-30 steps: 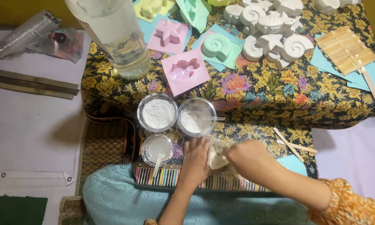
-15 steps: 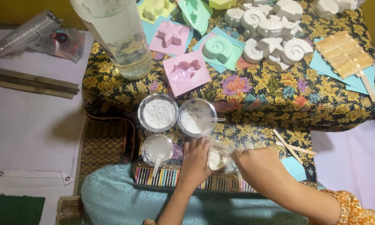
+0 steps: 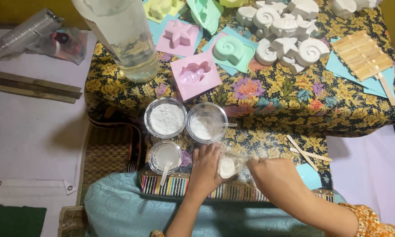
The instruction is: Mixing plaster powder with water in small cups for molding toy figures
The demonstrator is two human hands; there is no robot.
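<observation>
Nearest to us, our left hand (image 3: pixel 206 169) and right hand (image 3: pixel 274 175) meet over the striped edge of the cloth, both closed around a small clear plastic bag of white powder (image 3: pixel 228 166). The left fingers (image 3: pixel 205 152) curl round the bag's left side, the right ones pinch its crumpled top, and the bag sits between the two hands just above the worktop (image 3: pixel 267 109), which is covered in a yellow floral cloth.

Just left of our left hand stands a small clear cup (image 3: pixel 164 156) of white liquid with a stick resting in it. Beyond it are two more clear cups side by side, touching: the left cup (image 3: pixel 166 117) full of dry white powder, the right cup (image 3: pixel 207 123) holding powder and a stirrer. To the right of our hands lie two loose wooden sticks (image 3: pixel 306 152).

Farther on we see a pink mould (image 3: pixel 196 74) and a green shell mould (image 3: pixel 231 52), with a large clear water bottle (image 3: pixel 125 39) to their left. At the far side sit white plaster shell casts (image 3: pixel 287 30) and a row of wooden sticks (image 3: pixel 359 55) on blue card.
</observation>
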